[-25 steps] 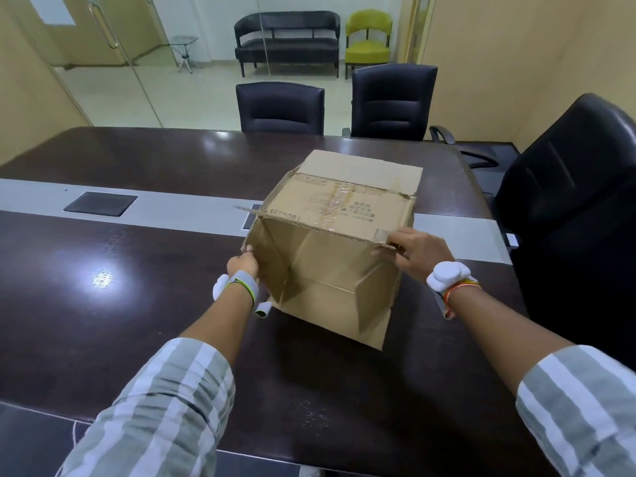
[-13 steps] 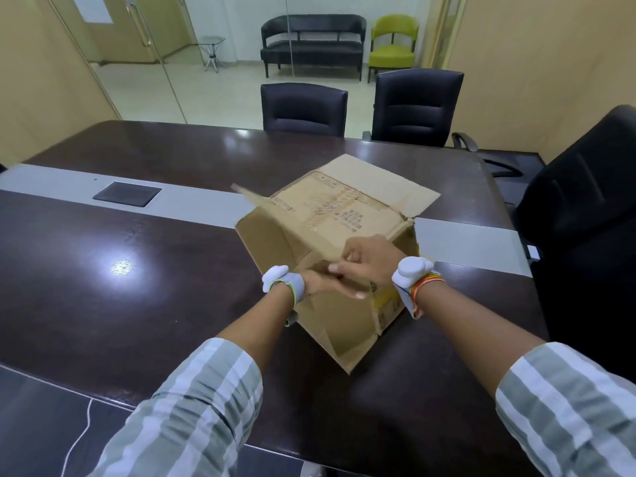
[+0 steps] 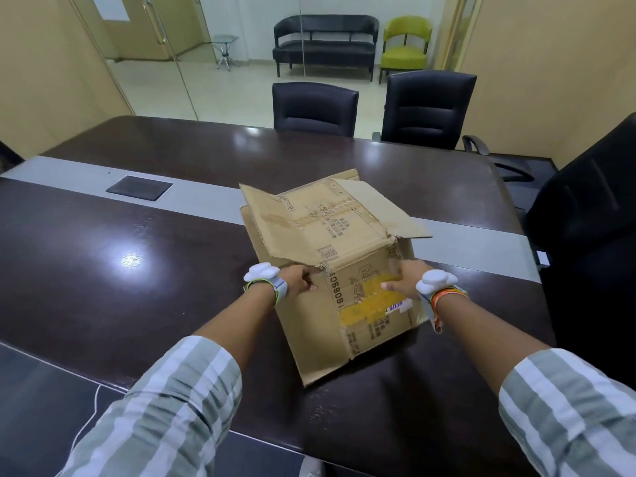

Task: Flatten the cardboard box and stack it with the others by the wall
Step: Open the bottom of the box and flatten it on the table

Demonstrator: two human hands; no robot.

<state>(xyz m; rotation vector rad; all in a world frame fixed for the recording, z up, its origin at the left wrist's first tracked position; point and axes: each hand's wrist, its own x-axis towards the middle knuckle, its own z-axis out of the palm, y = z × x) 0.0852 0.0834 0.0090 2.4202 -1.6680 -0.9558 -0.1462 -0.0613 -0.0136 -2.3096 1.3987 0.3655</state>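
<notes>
A brown cardboard box (image 3: 330, 242) lies nearly flat on the dark conference table (image 3: 137, 270), its flaps spread out toward the far side and a yellow tape patch on the near panel. My left hand (image 3: 299, 278) grips the box's left edge, fingers curled around the cardboard. My right hand (image 3: 404, 278) rests on the near panel beside the yellow tape, its fingers bent and pressing down on the cardboard. No stack of other boxes is in view.
Two black chairs (image 3: 315, 108) stand at the table's far side and a larger one (image 3: 585, 242) at the right. A grey strip with a black cable hatch (image 3: 139, 188) crosses the table. Beyond a glass wall are a sofa and a green chair.
The box stood open on its side a second ago; it has since been folded down and now lies almost flat. Both hands moved from its opening to its near panel.
</notes>
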